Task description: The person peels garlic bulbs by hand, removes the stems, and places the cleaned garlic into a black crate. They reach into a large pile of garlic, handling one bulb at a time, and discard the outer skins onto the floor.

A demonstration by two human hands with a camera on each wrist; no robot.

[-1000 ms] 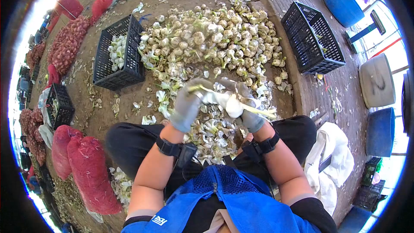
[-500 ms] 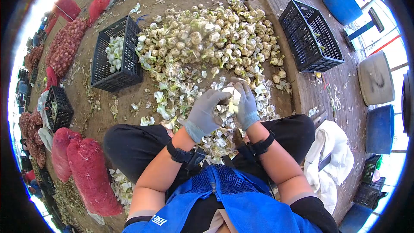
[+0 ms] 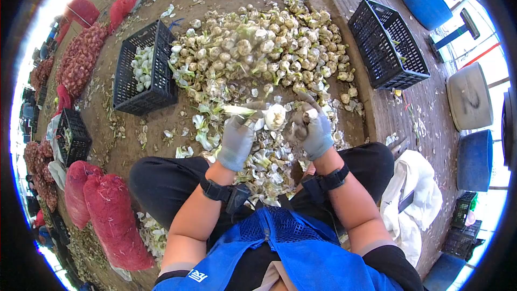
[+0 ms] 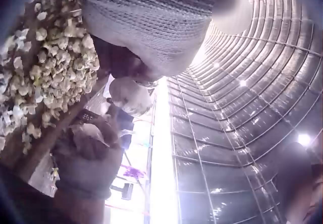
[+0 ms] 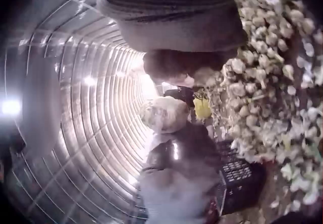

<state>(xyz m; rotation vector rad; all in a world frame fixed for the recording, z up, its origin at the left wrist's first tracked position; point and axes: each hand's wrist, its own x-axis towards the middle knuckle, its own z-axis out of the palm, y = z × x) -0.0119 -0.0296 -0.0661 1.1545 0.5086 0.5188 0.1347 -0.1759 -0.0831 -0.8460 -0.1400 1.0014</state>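
Both hands wear grey gloves and are held over the loose skins in front of the lap. My left hand point(image 3: 237, 139) grips a garlic bulb by its stem point(image 3: 238, 110), which sticks out to the left past the fingers. The peeled white garlic bulb point(image 3: 275, 117) faces right, toward the other hand; the right wrist view shows the same bulb point(image 5: 165, 114) above the left glove. My right hand point(image 3: 315, 132) is a short way right of the bulb, apart from it, its fingers curled with a pale scrap of garlic skin point(image 3: 311, 113) between them.
A big heap of unpeeled garlic point(image 3: 291, 43) lies ahead. Left of it stands a black crate point(image 3: 145, 99) holding white bulbs; another black crate point(image 3: 388, 48) stands at right on a wooden ledge. Red mesh sacks point(image 3: 116, 221) are at left, white cloth point(image 3: 412, 199) at right.
The bulb has been turned: its stem, pointing right at first, now points left in my left hand. My right hand has come away from the bulb to the right.
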